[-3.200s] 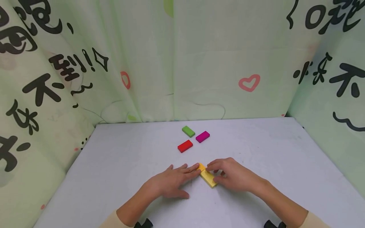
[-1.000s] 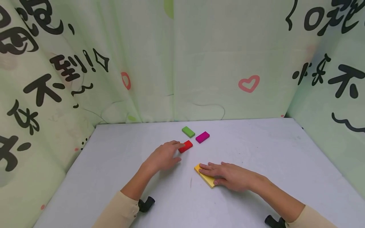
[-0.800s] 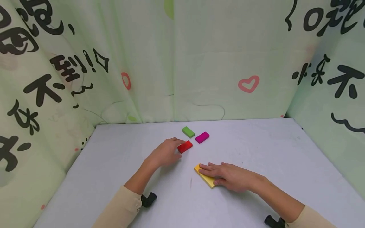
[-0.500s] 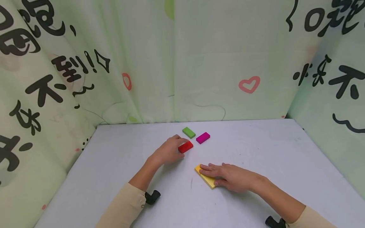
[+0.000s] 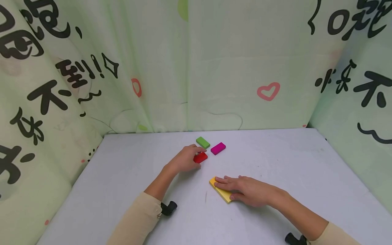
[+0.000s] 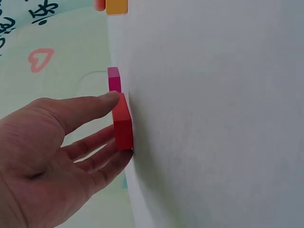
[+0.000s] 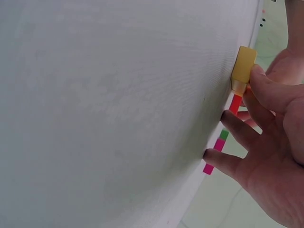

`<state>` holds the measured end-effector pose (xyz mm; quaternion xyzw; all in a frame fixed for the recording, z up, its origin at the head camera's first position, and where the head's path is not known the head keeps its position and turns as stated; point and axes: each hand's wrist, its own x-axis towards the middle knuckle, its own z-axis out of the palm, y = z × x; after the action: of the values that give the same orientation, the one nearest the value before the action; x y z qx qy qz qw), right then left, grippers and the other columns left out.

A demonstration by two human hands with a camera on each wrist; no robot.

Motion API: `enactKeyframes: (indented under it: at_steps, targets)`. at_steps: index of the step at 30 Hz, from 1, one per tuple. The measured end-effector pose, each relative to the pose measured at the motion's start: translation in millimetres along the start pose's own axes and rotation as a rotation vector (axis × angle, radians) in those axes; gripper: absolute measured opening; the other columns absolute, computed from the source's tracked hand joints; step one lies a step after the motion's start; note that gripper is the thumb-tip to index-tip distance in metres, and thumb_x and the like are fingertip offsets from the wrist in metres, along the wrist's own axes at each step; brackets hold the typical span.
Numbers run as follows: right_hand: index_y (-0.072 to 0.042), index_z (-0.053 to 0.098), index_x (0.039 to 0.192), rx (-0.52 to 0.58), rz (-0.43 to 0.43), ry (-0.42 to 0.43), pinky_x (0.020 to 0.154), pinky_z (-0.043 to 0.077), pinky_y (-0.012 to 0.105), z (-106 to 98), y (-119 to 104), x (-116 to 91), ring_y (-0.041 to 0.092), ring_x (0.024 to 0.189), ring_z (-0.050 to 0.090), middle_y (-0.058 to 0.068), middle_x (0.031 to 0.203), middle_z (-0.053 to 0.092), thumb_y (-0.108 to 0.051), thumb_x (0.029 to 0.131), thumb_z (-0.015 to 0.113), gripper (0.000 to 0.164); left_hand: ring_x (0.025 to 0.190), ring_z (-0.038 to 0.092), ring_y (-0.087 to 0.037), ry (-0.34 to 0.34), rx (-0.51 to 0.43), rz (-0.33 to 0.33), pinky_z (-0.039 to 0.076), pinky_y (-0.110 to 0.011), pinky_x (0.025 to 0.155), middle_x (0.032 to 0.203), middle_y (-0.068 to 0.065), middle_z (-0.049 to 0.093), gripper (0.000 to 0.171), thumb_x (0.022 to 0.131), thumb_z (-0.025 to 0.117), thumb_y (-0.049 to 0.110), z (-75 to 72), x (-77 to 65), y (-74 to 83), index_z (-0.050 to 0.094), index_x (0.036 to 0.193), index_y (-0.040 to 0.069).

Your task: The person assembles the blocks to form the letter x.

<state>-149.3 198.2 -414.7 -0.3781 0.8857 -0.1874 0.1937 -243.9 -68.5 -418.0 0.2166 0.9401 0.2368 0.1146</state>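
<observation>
In the head view my left hand (image 5: 186, 159) spans a red block (image 5: 200, 157), thumb at its near side and fingers at its far side. The left wrist view shows the thumb tip against one end of the red block (image 6: 123, 123) and fingertips by the other. My right hand (image 5: 254, 191) lies with extended fingers over two flat blocks set end to end, one orange-yellow (image 5: 212, 181), the other paler yellow (image 5: 223, 194). Its thumb touches the paler block (image 7: 244, 65) in the right wrist view; the fingers partly hide the pair.
Behind the red block lie a green block (image 5: 203, 142) and a magenta block (image 5: 218, 148). The white table (image 5: 275, 163) is bordered by printed pale-green curtains (image 5: 220, 68) at the back and sides. Black wrist mounts show at both sleeves.
The left hand has left the yellow pair and gone forward to the red block, its fingers closing round it; the block has shifted slightly. The right hand flattened onto the pair, then stayed still.
</observation>
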Motion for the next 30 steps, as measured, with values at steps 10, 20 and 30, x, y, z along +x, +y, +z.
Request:
enactKeyframes:
  at_steps: [10, 20, 30]
  targets:
    - [-0.027, 0.044, 0.16, 0.014, 0.006, 0.006, 0.118, 0.034, 0.067, 0.6, -2.6, -2.9, 0.031, 0.154, 0.038, -0.004, 0.168, 0.037, -0.019, 0.104, 0.064, 0.06, 0.12, 0.057, -0.025, -0.002, 0.025, 0.007, 0.06, -0.039, 0.093, 0.138, -0.012, 0.061, 0.055, 0.092, 0.077, 0.007, 6.0, 6.5, -0.4, 0.062, 0.144, 0.017]
    - [-0.027, 0.044, 0.16, 0.016, 0.012, -0.001, 0.118, 0.034, 0.067, 2.0, -1.9, -2.0, 0.031, 0.154, 0.037, -0.005, 0.169, 0.037, -0.019, 0.103, 0.065, 0.061, 0.122, 0.055, -0.025, -0.054, 0.049, -0.013, 0.06, -0.04, 0.094, 0.138, -0.011, 0.061, 0.059, 0.088, 0.079, 0.003, 1.7, 9.0, 0.4, 0.064, 0.143, 0.017]
    - [-0.027, 0.044, 0.16, 0.014, 0.015, -0.005, 0.118, 0.034, 0.067, -0.7, -4.2, -1.8, 0.031, 0.154, 0.038, -0.005, 0.168, 0.037, -0.018, 0.103, 0.064, 0.061, 0.119, 0.055, -0.024, -0.074, 0.037, -0.03, 0.06, -0.037, 0.092, 0.137, -0.009, 0.062, 0.06, 0.086, 0.081, 0.003, -2.8, 14.3, -2.4, 0.065, 0.142, 0.02]
